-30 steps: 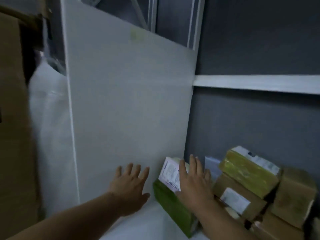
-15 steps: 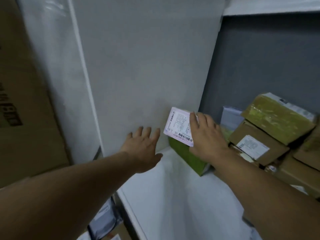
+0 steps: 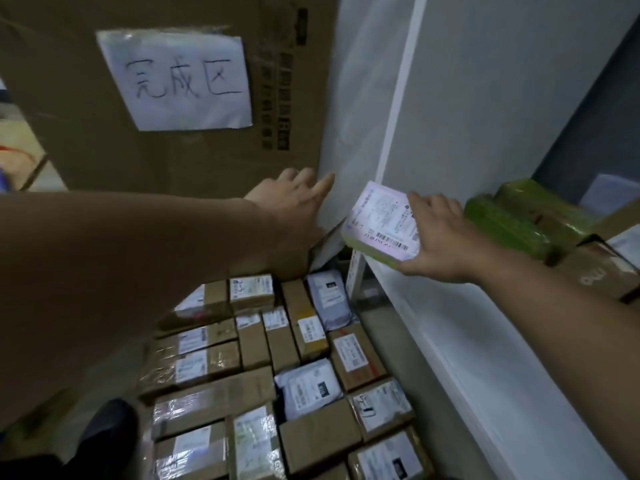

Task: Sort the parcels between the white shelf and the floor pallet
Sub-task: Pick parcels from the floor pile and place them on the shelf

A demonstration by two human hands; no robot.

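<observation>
Far left stands one large brown cardboard box (image 3: pixel 173 161) bearing one white paper sign (image 3: pixel 176 81). On the near floor lie roughly fifteen brown taped cardboard parcels (image 3: pixel 301 320); an arm hides some, so the exact count is unclear. Among them are two grey plastic mailer bags (image 3: pixel 328 296). There is one flat green parcel with a pink label (image 3: pixel 381 220). At far right sit two green film-wrapped parcels (image 3: pixel 509 226) and one printed brown cardboard box (image 3: pixel 602 271). Two hands show: left hand (image 3: pixel 289 195), right hand (image 3: pixel 440 237). Near left is one dark shoe (image 3: pixel 107 431).

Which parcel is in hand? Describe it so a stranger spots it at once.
Find the white shelf on the right and follow its front edge to the far end. There the right hand grips a small flat parcel. Unlike the green parcels beside it, a pinkish label covers its top.
</observation>
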